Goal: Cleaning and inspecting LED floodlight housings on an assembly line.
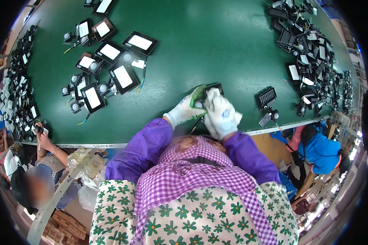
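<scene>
Close in front of me, at the table's near side, my left hand in a white and green work glove grips a small black floodlight. The lamp has a round motion sensor near my left fingers, and a dark cable hangs from it toward me. My right hand, gloved in white and slightly blurred, lies across the lamp's front with curled fingers. Whatever those fingers pinch, if anything, is hidden. Nearest on the right lies another floodlight, ribbed back up, with its sensor and a tag.
On the green table, several floodlights lie face up at the left. Dense heaps of lamps line the far left and right. Below the table edge, one co-worker sits left, another in blue right.
</scene>
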{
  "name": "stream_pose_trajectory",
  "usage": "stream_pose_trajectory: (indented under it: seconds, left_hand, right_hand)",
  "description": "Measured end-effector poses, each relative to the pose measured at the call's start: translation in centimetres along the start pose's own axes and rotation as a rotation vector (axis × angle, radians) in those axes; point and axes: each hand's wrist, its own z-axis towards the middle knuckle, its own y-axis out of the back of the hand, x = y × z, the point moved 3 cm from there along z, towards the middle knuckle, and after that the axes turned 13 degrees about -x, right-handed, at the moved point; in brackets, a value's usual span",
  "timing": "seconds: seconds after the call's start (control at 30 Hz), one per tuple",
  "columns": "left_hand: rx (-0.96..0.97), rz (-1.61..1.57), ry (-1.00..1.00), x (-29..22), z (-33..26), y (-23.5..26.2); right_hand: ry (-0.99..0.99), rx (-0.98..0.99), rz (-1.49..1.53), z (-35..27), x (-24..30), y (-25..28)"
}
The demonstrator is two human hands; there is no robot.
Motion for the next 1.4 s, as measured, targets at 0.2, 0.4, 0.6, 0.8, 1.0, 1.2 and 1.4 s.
stream_pose_trajectory:
  seconds: [0.2, 0.4, 0.6, 0.8, 1.0, 1.2, 1.4]
  left_hand:
    - [0.064, 0.168, 0.179, -0.8, -0.4, -0.3]
    - [0.027, 0.132, 0.094, -0.5, 0.1, -0.8]
    - [0.002, 0.13, 0.047, 0.5, -0.3, -1.2]
    - [-0.151, 0.128, -0.067, 0.9, -1.0, -2.0]
    - [-0.187, 0.093, -0.021, 0.8, -1.9, -2.4]
    - [-0.232, 0.066, -0.058, 2.5, -1.1, -2.5]
    - [-0.219, 0.071, -0.006, 3.4, -0.7, -2.2]
  right_hand:
    - [-0.623, 0.062, 0.217, 8.5, -2.0, 0.5]
    - [-0.155, 0.099, -0.04, 1.0, -0.5, -0.1]
    - [-0.315, 0.097, -0.085, 9.1, -2.4, -1.0]
    - [-0.07, -0.129, -0.133, -2.5, -0.9, 0.9]
    - [-0.495, 0.059, -0.082, -1.7, -4.6, 2.0]
    - [-0.468, 0.158, -0.18, -5.5, -1.6, 1.3]
    - [-0.556, 0.322, -0.064, -1.2, -0.6, 4.1]
